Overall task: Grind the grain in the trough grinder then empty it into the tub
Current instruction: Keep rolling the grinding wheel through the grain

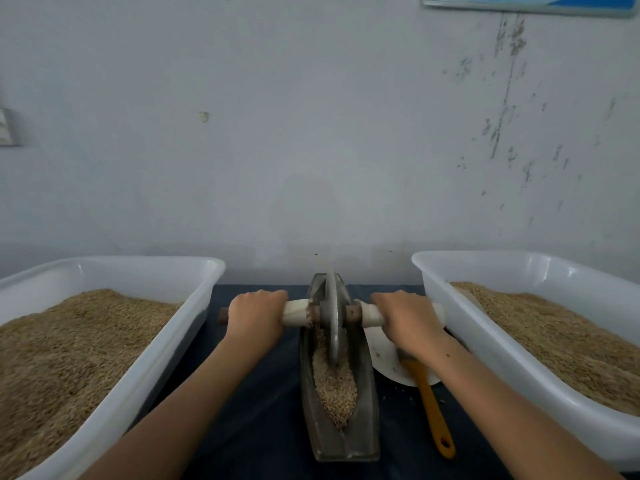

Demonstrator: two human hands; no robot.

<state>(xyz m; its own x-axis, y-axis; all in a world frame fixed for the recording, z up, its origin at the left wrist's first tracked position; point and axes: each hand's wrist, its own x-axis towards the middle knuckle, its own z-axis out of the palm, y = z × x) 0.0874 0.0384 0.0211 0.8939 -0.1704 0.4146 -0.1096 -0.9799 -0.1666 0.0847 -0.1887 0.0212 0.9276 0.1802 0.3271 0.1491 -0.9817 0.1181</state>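
Grain (334, 386) lies loose in the trough grinder (341, 441) on the worktop (249, 427), between two tubs; left hand (254, 315) and right hand (403, 318) clench the wheel's axle handles. The trough looks heavy, rigid metal, probably best lifted by both ends

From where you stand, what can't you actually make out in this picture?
- Head view: the brush head, hidden under the right hand.
- The white plate, partly covered by that arm and the right tub.
- Both tubs' outer ends, including the left tub, cut off by the frame edges.
- The grinding wheel rim is motion-blurred.
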